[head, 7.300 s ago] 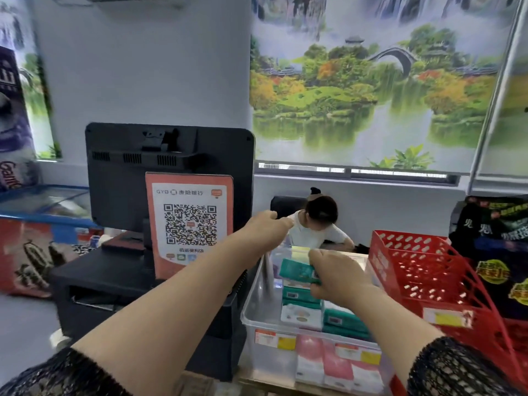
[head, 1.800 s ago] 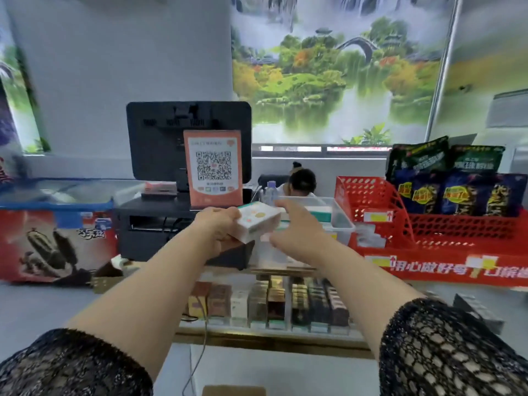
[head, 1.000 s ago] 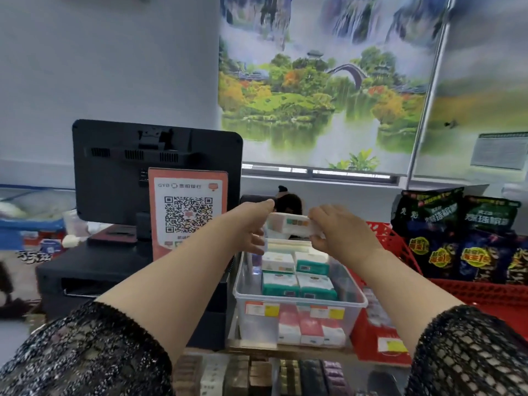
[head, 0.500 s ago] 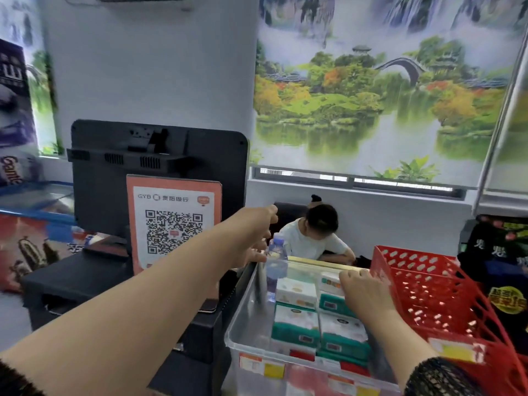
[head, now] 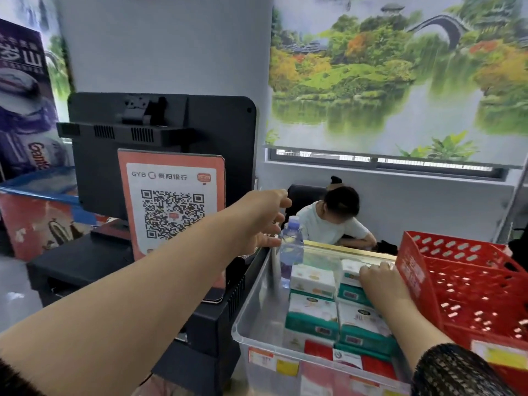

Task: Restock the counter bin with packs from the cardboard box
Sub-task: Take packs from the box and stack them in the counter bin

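Right hand [head: 381, 288] grips far pack [head: 349, 270] in bin [head: 253, 310]; my empty, spread left hand [head: 261, 221] could topple the bottle [head: 291, 247] at the bin's corner.

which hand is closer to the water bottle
Left. The left hand is right beside the water bottle, on its left side. The right hand rests on a pack in the bin, farther off to the bottle's right.
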A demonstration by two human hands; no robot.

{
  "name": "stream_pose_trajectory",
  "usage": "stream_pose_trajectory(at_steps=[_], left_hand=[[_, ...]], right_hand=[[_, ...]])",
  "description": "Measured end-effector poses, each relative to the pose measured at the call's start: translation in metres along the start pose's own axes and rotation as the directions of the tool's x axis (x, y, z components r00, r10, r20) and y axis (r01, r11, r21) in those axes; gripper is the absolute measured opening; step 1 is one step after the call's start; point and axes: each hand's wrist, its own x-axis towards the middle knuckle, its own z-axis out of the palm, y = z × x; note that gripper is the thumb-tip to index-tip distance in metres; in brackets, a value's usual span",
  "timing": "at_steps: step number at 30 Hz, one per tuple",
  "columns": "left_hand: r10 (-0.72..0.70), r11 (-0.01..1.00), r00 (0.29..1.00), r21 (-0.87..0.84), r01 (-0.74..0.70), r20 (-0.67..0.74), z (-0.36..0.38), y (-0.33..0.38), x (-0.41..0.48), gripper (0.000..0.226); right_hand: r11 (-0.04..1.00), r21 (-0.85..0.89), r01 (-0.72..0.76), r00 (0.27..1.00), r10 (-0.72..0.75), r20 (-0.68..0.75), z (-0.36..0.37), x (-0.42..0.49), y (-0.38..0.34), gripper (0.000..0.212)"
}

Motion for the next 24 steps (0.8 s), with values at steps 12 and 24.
stream_pose_trajectory(at_steps=[12,24], left_hand=[[-0.02,1.0,0.999,-0.021,0.021,0.035,0.001,-0.003,-0.002,0.028],[-0.076,0.995,0.993,-0.062,0.082,0.092,0.005,-0.025,-0.035,0.047]], right_hand=[[0.958,0.266,-0.103,0.99,0.071,0.125,-0.013,-0.011,0.005,0.042],[0.4,0.893,-0.206,0.952,0.294,0.088,-0.079,-0.058,-0.027,0.06]])
